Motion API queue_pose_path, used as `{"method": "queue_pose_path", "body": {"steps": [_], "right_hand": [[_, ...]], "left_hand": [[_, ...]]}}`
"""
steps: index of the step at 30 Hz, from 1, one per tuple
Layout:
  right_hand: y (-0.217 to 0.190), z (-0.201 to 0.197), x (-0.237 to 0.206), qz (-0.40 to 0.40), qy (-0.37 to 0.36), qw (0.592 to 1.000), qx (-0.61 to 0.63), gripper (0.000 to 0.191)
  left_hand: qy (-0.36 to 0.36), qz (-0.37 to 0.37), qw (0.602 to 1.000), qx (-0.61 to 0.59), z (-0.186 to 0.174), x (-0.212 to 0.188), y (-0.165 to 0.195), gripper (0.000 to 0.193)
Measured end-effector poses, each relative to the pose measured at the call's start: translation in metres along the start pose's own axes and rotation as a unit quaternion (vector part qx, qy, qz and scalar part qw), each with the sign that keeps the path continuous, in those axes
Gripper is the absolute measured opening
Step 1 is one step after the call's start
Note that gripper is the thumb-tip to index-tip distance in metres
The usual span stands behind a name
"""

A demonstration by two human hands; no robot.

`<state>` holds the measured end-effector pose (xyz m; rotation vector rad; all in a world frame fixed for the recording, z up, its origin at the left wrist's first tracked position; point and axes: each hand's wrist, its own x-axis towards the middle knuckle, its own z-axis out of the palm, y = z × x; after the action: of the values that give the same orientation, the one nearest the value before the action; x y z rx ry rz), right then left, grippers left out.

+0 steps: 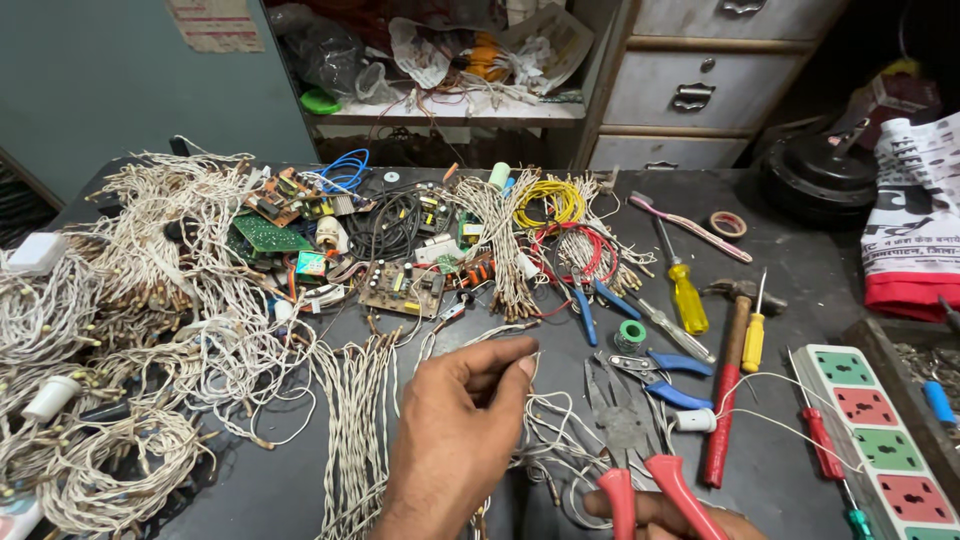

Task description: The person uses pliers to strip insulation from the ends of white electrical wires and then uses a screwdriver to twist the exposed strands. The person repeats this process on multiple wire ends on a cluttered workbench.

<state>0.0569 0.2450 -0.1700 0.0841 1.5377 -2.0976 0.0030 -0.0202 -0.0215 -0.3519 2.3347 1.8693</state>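
My left hand (455,430) is at the bottom centre, thumb and forefinger pinched on a thin white twisted wire (535,405) that trails down to the dark table. My right hand (680,518) is mostly cut off by the bottom edge. It grips the red handles of a pair of pliers (625,440), whose grey jaws point away from me just right of the left hand. A flat bunch of similar white twisted wires (355,420) lies just left of my left hand.
Heaps of white wire (120,300) cover the left side. Circuit boards (400,288) and yellow (548,200) and red (575,250) wire coils lie further back. To the right are blue-handled pliers (665,378), a hammer (727,400), yellow screwdrivers (688,295) and a power strip (880,440). Drawers (690,95) stand behind.
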Motion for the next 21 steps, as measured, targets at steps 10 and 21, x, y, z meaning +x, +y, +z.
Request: {"method": "queue_pose_path", "body": {"steps": [10, 21], "right_hand": [[0.009, 0.005, 0.001, 0.023, -0.037, 0.999, 0.001, 0.058], [0.011, -0.014, -0.002, -0.022, -0.105, 0.992, 0.061, 0.065]], "left_hand": [[0.024, 0.031, 0.999, -0.008, 0.002, -0.001, 0.004, 0.045], [0.037, -0.043, 0.997, 0.049, 0.000, -0.010, 0.020, 0.023]]}}
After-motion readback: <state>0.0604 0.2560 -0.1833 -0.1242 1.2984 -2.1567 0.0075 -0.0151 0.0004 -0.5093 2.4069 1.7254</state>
